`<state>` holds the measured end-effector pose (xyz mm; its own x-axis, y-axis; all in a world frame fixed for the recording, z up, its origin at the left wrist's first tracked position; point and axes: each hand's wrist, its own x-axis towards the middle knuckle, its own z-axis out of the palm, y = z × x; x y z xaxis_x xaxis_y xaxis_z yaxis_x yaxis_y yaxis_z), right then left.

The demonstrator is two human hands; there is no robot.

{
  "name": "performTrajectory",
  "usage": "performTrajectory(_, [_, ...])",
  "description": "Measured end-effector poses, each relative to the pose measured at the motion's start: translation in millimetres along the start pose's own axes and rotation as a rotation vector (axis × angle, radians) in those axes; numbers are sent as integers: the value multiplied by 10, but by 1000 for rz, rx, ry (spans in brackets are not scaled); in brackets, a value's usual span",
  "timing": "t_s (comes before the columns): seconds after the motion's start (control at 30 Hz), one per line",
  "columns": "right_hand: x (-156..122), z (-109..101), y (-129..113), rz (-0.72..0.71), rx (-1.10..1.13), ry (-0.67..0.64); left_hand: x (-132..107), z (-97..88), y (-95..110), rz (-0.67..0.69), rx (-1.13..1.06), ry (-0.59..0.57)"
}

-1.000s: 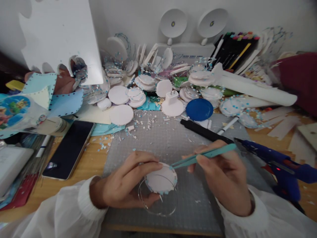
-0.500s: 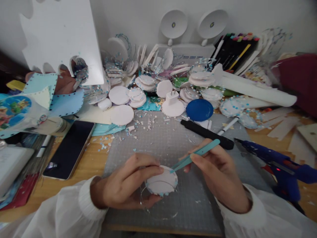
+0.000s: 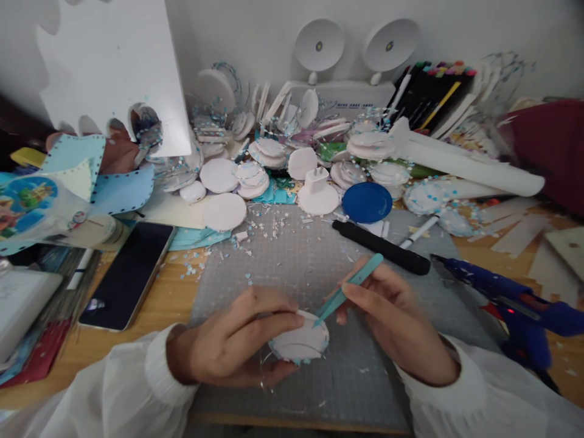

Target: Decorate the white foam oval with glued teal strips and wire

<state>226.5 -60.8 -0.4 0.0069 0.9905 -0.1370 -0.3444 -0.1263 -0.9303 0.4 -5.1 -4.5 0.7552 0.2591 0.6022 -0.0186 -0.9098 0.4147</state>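
Note:
My left hand (image 3: 249, 334) is closed around a round white disc (image 3: 298, 340), fingers on top and thumb below. Small light-blue bits line the disc's rim, and a thin clear strand loops out beneath it. Between the thumb and fingers of my right hand (image 3: 387, 310) is a pair of teal tweezers (image 3: 350, 287). Their tips point down at the disc's upper right part; whether they touch it or pinch a bit, I cannot tell. Both hands are just above the grey cutting mat (image 3: 356, 389).
A blue glue gun (image 3: 506, 292) with a red light lies at the right. Near it are a black pen-shaped tool (image 3: 383, 248) and a blue round lid (image 3: 367, 202). A phone (image 3: 128, 274) rests at left. White discs (image 3: 223, 212) and decorated stacks line the back.
The tweezers have turned steeper, and their upper end has shifted left. My right hand has moved slightly left with them. The disc has tilted a little in my left hand.

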Motion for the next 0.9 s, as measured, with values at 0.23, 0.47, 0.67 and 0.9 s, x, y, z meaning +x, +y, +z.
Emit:
performTrajectory(0.23, [0, 0, -7, 15, 1, -22, 18, 8, 7, 3, -17, 8])
performTrajectory(0.47, [8, 1, -31, 52, 27, -25, 14, 9, 5, -19, -33, 14])
performTrajectory(0.67, [17, 9, -28, 153, 51, -13, -20, 16, 5, 15, -27, -2])
performTrajectory(0.9, [4, -18, 7, 38, -3, -18, -42, 40, 2, -54, -43, -25])
